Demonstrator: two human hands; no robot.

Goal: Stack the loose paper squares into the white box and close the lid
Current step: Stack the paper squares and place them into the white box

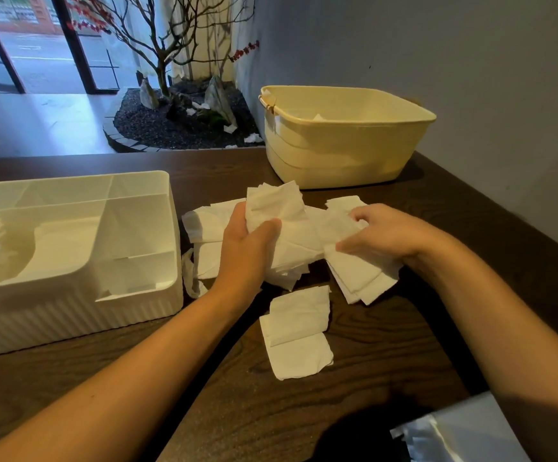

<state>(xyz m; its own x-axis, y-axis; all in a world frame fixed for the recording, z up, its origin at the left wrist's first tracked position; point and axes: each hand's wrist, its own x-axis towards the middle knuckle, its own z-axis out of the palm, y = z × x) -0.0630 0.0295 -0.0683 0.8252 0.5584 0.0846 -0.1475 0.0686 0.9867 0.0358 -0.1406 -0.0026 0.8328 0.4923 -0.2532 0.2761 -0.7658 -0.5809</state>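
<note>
Hands: left hand [249,240] grips paper squares [276,206] upright, right hand [376,233] pinching another

My one head camera looks forward and down, close over the dark table [387,355]; no second view.

dark wood table [387,355] | white box [81,295] | paper squares [299,341] | yellow tub [337,151]

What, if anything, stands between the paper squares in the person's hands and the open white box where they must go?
Nothing visible does. The left hand grips a bunch of paper squares just right of the white box. Only bare table and more loose paper lie between. The box is open on top.
</note>
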